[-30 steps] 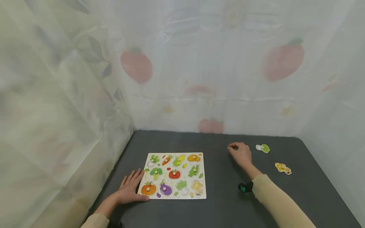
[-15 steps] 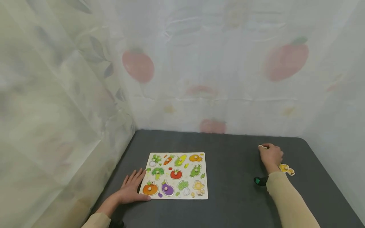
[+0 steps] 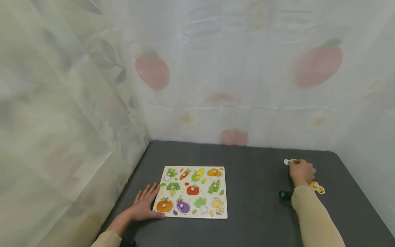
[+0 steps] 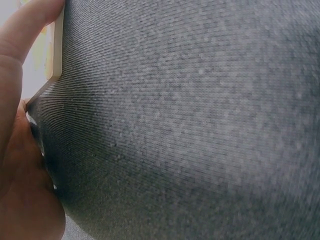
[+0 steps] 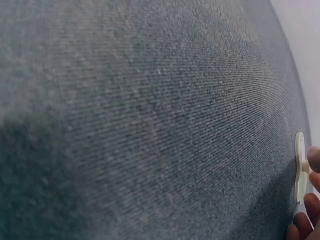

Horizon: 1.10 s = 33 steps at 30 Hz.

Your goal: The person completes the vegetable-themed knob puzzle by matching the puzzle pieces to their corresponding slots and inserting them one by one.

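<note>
A wooden vegetable puzzle board (image 3: 203, 192) lies on the dark table. My left hand (image 3: 143, 206) rests flat at its left edge, fingers spread, thumb on the near left corner; the left wrist view shows the thumb on the board's edge (image 4: 57, 47). Far to the right, my right hand (image 3: 301, 172) pinches the small knob of a white and green bok choy puzzle piece (image 3: 286, 162). In the right wrist view that piece (image 5: 299, 150) is at the fingertips, low over or on the cloth. A yellow mushroom puzzle piece (image 3: 318, 187) lies just beside the right wrist.
Knobbed pieces such as the tomato (image 3: 193, 190) and eggplant (image 3: 184, 207) sit in the board. Its bok choy (image 3: 201, 206) and mushroom (image 3: 217, 203) spots show no knobs. A pale printed curtain (image 3: 197, 127) borders the table at the back and sides.
My right hand has moved right from beyond the board to the bok choy piece and taken its knob. The left hand stays on the board. The whole view has shifted slightly.
</note>
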Motion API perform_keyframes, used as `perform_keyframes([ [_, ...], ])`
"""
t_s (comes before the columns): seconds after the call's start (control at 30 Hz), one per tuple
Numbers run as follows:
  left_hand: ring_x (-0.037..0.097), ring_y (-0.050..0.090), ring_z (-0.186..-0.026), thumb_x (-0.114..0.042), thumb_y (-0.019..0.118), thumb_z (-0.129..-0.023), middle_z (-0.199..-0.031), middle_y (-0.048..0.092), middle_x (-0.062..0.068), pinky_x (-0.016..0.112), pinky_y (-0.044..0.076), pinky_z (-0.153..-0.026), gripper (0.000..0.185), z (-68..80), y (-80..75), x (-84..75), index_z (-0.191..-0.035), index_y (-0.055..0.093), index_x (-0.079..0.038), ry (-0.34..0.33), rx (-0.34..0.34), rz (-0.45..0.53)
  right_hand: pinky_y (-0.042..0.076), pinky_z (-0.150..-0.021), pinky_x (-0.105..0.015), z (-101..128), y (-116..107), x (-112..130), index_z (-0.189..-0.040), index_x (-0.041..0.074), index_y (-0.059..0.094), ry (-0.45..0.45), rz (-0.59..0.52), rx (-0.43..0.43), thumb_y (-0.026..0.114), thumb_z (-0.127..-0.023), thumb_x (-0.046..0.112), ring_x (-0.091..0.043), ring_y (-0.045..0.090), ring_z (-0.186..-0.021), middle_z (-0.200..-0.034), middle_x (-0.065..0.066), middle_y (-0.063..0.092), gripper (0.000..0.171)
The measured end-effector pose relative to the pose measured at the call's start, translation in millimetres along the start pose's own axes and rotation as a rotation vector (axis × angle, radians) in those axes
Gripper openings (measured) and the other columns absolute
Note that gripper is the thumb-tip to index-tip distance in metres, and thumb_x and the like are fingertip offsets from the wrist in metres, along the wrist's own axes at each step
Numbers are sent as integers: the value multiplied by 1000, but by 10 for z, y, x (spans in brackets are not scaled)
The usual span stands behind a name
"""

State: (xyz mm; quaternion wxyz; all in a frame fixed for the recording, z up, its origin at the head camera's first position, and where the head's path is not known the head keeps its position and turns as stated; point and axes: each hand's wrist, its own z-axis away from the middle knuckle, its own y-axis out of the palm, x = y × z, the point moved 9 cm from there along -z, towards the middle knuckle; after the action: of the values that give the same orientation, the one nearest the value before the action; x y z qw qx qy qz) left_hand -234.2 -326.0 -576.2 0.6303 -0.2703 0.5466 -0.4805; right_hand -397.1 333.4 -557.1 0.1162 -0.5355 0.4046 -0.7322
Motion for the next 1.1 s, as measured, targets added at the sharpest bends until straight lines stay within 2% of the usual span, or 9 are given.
perform_keyframes([
  [0.6,46,3,-154,-71,79,-74,-170,13,17,70,-1,-116,126,4,44,-21,-165,18,-10,12,-3,25,33,-98,-69,-81,-26,-82,-130,-11,58,32,75,17,48,-103,28,-58,35,-124,-130,-39,44,49],
  [0.93,46,4,-154,-72,79,-73,-170,14,18,70,0,-116,126,-7,39,-28,-165,18,-10,9,-6,18,33,-97,-71,-121,4,-69,-129,-13,58,-6,109,31,46,-102,26,-58,36,-122,-128,-39,44,49],
  [1.1,45,4,-154,-73,78,-73,-170,14,17,69,-1,-117,127,-5,27,3,-165,18,-10,-4,-9,10,32,-95,-71,-103,58,-32,-129,-11,59,-55,105,29,46,-102,27,-59,35,-122,-128,-38,45,48],
])
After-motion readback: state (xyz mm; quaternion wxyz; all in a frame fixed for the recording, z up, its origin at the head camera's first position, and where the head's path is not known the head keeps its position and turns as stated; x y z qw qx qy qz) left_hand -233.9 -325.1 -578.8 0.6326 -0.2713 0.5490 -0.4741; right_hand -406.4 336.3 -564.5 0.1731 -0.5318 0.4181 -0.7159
